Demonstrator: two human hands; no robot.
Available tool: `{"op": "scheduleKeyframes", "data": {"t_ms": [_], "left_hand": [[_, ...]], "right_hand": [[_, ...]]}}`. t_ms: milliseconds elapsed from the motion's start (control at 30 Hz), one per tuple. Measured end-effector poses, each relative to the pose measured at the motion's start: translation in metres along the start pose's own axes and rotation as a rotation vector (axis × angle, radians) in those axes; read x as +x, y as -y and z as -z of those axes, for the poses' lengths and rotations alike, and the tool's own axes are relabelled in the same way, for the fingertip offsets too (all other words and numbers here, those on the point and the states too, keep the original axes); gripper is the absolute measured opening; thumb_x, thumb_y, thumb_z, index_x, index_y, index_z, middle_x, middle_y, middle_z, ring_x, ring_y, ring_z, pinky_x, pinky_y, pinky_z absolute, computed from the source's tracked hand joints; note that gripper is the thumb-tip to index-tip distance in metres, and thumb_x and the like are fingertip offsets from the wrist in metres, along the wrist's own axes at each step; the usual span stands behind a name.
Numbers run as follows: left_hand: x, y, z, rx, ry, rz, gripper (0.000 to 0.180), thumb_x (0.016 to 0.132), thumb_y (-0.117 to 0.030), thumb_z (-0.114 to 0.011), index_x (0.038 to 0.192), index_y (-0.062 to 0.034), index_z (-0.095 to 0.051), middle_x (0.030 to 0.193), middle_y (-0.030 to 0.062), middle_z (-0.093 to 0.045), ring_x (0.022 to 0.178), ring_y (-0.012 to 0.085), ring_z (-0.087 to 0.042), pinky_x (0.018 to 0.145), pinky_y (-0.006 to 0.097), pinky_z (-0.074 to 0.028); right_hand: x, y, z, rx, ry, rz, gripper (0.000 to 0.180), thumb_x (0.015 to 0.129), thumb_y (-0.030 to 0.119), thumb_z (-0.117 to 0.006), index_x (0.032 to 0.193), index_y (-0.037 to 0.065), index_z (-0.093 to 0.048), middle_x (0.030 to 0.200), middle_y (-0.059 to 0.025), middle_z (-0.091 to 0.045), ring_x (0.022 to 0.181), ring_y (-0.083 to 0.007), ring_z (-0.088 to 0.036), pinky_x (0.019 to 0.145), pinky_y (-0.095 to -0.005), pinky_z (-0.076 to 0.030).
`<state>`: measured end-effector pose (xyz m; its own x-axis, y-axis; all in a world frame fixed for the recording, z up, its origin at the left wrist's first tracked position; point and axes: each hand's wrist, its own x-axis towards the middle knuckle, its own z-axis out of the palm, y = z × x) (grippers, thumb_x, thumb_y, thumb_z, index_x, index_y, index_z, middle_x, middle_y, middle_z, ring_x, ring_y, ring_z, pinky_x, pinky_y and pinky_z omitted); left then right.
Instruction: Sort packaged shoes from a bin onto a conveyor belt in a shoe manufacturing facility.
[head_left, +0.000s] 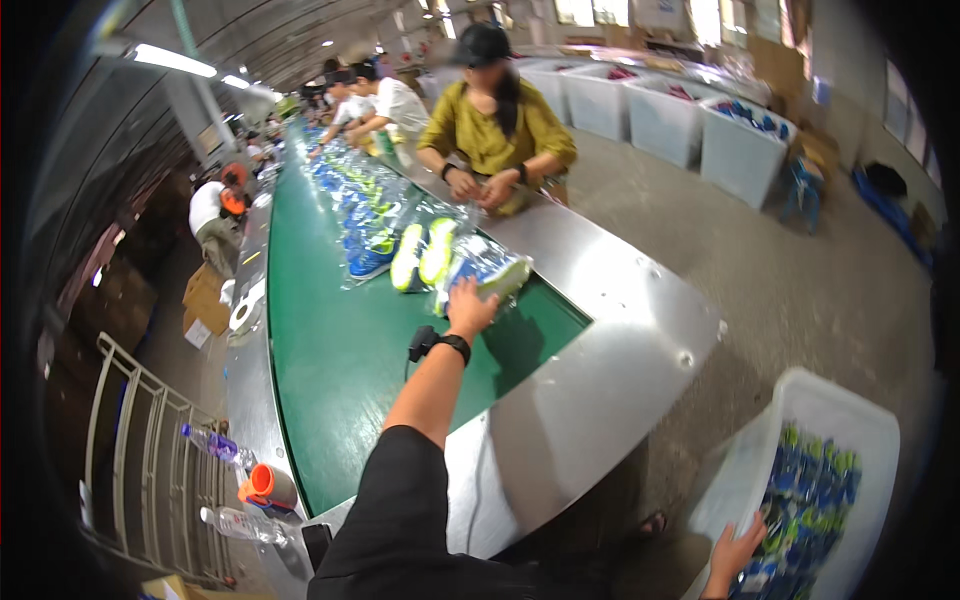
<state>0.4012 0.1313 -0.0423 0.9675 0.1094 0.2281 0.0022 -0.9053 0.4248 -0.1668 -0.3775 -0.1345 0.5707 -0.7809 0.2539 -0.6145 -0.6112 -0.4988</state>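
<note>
Nearest, lower R: bare right hand [736, 552] at edge of blue-and-lime footwear [815, 500] in deep white plastic bin [735, 465]; gripping or not, can't tell. Farther up, on flat green conveyor belt [340, 400]: bare left hand [472, 308] over blue, white and lime shoe in glossy clear plastic bag [495, 270], fingers spread on top; closed on it or just resting, can't tell. Prob. light, soft upper, stiffer sole, not fragile; film likely slippery, so best held thru bag, around sole edges, not by loose plastic. Just beyond: two lime-and-white soles [422, 255], then long row of bagged blue-and-lime shoes [360, 205]. Across belt edge: co-worker in mustard top [500, 125], hands together. Farthest: big whitish tubs [735, 155].
</note>
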Motion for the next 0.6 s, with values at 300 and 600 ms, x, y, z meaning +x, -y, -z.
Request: {"op": "scheduleKeyframes", "data": {"t_ms": [300, 600], "left_hand": [[-0.125, -0.027, 0.004, -0.017, -0.15, -0.319, 0.08, 0.083, -0.034, -0.077, 0.146, 0.0001, -0.043, 0.154, 0.0271, -0.037, 0.144, 0.0497, -0.029, 0.121, 0.052, -0.028], [-0.154, -0.071, 0.008, -1.22, 0.482, 0.16, 0.071, 0.096, -0.052, -0.066, 0.143, -0.0012, -0.05, 0.134, 0.017, -0.061, 0.123, 0.0305, -0.058, 0.108, 0.037, -0.042]], "right_hand": [[-0.002, 0.054, 0.043, -0.109, 0.082, -0.011, 0.067, 0.09, 0.035, -0.072, 0.145, 0.005, -0.047, 0.144, -0.0304, -0.048, 0.133, -0.0497, -0.043, 0.108, -0.0554, -0.039], [-0.001, 0.015, 0.012, -0.085, 0.024, -0.035, 0.065, 0.082, 0.007, -0.071, 0.141, 0.004, -0.044, 0.138, -0.0203, -0.045, 0.13, -0.0432, -0.048, 0.103, -0.0487, -0.044]]}}
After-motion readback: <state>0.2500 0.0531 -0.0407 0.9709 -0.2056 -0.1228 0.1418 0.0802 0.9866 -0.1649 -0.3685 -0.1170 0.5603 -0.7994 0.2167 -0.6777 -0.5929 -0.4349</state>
